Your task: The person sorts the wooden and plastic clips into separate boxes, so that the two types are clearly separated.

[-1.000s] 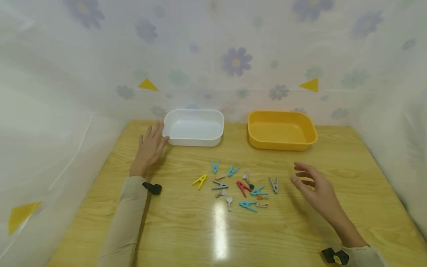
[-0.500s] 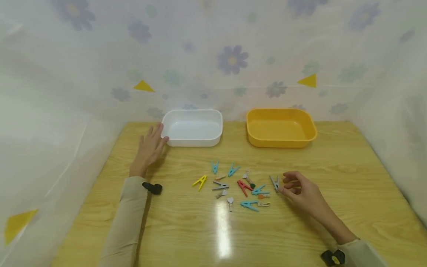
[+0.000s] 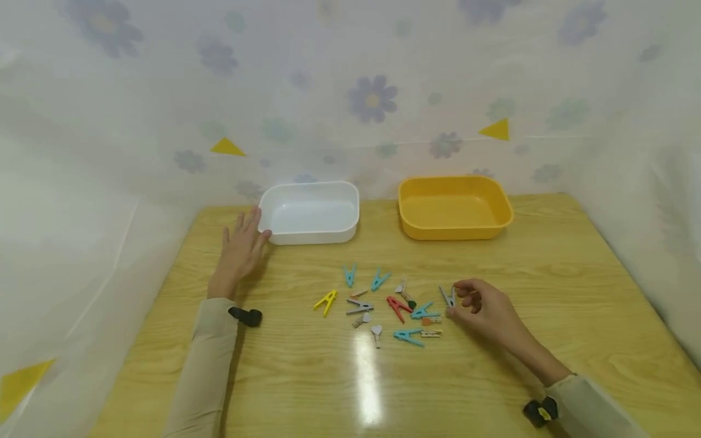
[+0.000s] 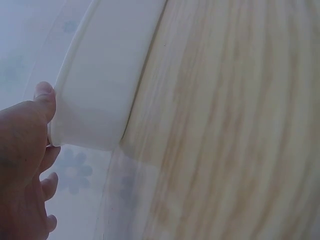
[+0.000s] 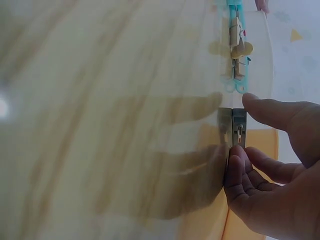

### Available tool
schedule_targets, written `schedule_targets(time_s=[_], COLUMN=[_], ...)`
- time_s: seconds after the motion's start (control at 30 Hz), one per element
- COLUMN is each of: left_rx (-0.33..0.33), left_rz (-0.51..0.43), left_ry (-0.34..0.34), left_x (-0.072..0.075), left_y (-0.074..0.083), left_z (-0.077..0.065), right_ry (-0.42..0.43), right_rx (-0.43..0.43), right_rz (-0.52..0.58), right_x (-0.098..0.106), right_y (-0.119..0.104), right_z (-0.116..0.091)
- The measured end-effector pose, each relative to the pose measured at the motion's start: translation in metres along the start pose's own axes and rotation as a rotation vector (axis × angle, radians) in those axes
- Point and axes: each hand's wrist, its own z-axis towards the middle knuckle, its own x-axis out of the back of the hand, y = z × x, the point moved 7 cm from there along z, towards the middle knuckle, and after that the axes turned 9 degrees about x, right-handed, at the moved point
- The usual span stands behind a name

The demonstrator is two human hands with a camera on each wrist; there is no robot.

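Note:
My left hand [image 3: 239, 252] rests against the left end of a white plastic basin [image 3: 314, 238]; in the left wrist view its thumb touches the rim and the other fingers lie behind the corner, partly hidden. My right hand [image 3: 487, 310] is down at the table with thumb and curled fingers about a grey clothespin [image 5: 240, 125], the rightmost of the group. Left of it lie blue clothespins [image 3: 408, 336], a red clothespin [image 3: 397, 308], a yellow clothespin [image 3: 327, 301], another grey clothespin [image 3: 359, 306] and small wooden clips, some with heart-shaped ends [image 3: 376, 331].
A yellow plastic basin [image 3: 456, 233] stands at the back right, apart from the white one. The wooden table [image 3: 296, 377] ends at a flower-printed sheet [image 3: 306, 91] behind it, and pale sheets hang at both sides.
My right hand has moved left and down onto the grey clothespin, its fingers closing about it. My left hand stays at the white basin. The head view has shifted slightly.

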Motion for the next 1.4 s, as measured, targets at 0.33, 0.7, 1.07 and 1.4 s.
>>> schedule_targets(time_s=[0.33, 0.7, 1.07, 1.4], left_rx=[-0.008, -0.006, 0.031, 0.048], left_rz=[-0.011, -0.024, -0.019, -0.005], left_ry=[-0.004, 0.009, 0.005, 0.000], left_x=[0.003, 0.005, 0.007, -0.002], left_y=[-0.004, -0.003, -0.010, -0.003], left_z=[-0.003, -0.003, -0.008, -0.007], right_ry=[-0.005, 0.007, 0.014, 0.026], right_rx=[0.029, 0.039, 0.038, 0.045], right_rz=[0.011, 0.001, 0.034, 0.074], right_x=[-0.005, -0.003, -0.001, 0.001], right_y=[-0.004, 0.001, 0.005, 0.001], right_z=[0.004, 0.010, 0.020, 0.028])
